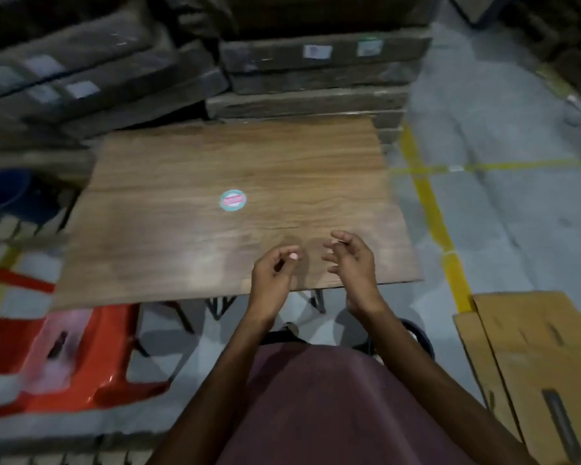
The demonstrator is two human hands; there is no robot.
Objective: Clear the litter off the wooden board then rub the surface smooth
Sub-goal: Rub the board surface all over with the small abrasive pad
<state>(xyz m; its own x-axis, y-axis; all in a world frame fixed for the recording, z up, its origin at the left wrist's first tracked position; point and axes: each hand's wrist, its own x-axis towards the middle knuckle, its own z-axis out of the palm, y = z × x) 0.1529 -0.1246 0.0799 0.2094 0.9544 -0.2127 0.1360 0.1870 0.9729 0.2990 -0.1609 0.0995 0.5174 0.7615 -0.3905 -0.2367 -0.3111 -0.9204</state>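
Pinching a tiny pale scrap (294,256) in my left hand (273,270), I hold my right hand (351,260) loosely spread beside it, both above the board's (182,209) near edge; a round sticker (233,200) lies mid-board

The wooden board (235,209) lies flat in front of me, a broad rectangular panel with a brown grain running across it from side to side, its near edge just past my knees and its far edge up against stacked boxes. A pale, hazy patch dulls the surface toward the near left. Near the middle sits a round sticker (233,200), teal-rimmed with a pink band across it, stuck flat to the wood. A faint seam or line crosses the board just in front of it. A small pale pink scrap (294,256) is above the near right part, pinched at my fingertips.
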